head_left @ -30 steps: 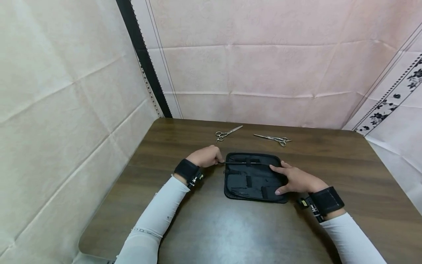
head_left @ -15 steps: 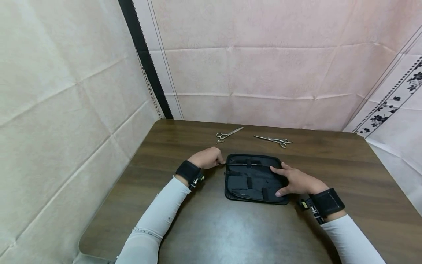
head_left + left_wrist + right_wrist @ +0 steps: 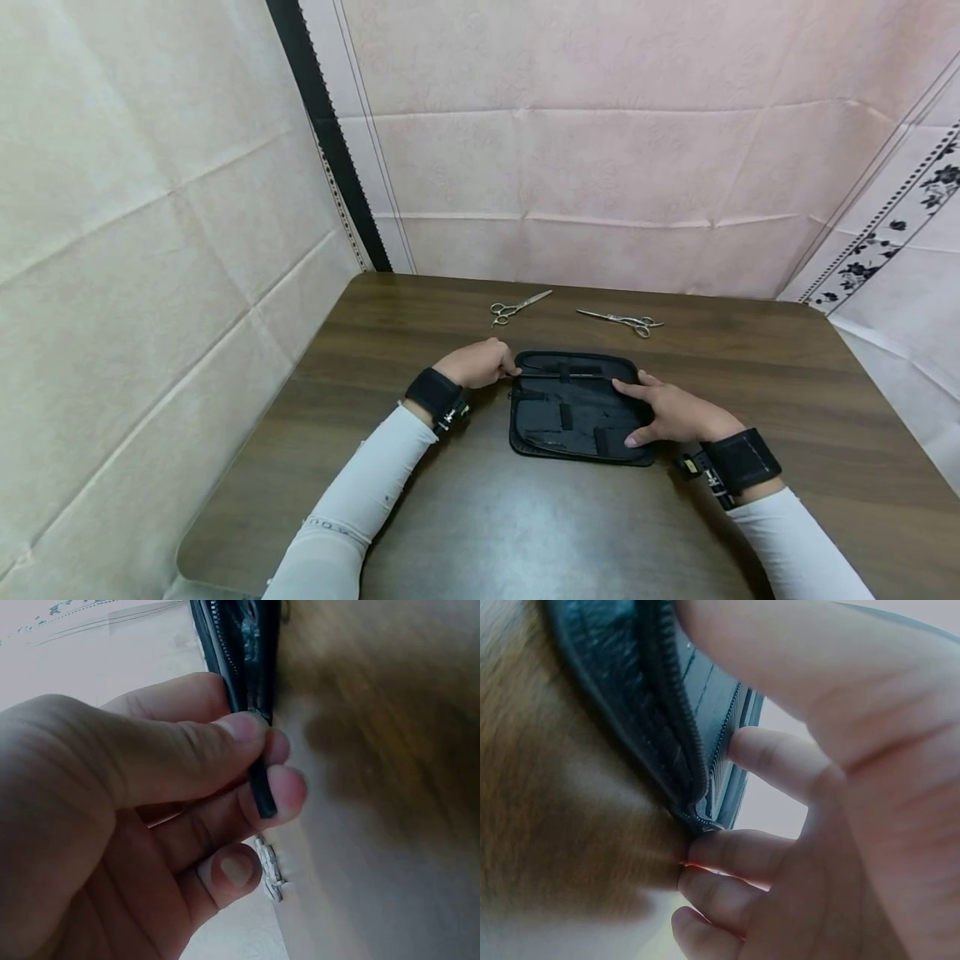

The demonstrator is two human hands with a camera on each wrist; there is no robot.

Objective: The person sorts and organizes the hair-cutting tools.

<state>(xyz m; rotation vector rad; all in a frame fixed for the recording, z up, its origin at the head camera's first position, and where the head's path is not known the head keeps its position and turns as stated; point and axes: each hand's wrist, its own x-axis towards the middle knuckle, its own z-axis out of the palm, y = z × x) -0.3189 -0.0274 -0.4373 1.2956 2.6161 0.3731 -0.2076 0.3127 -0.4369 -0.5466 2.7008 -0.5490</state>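
The left hand (image 3: pixel 482 364) pinched a thin rod (image 3: pixel 262 795) at ten o'clock on the case (image 3: pixel 581 410); the right hand (image 3: pixel 678 411), fingers spread, touched three o'clock.

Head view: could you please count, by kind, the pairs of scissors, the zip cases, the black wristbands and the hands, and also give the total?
Pairs of scissors: 2 (left pair, right pair)
Zip case: 1
Black wristbands: 2 (left band, right band)
Hands: 2 (left hand, right hand)
Total: 7
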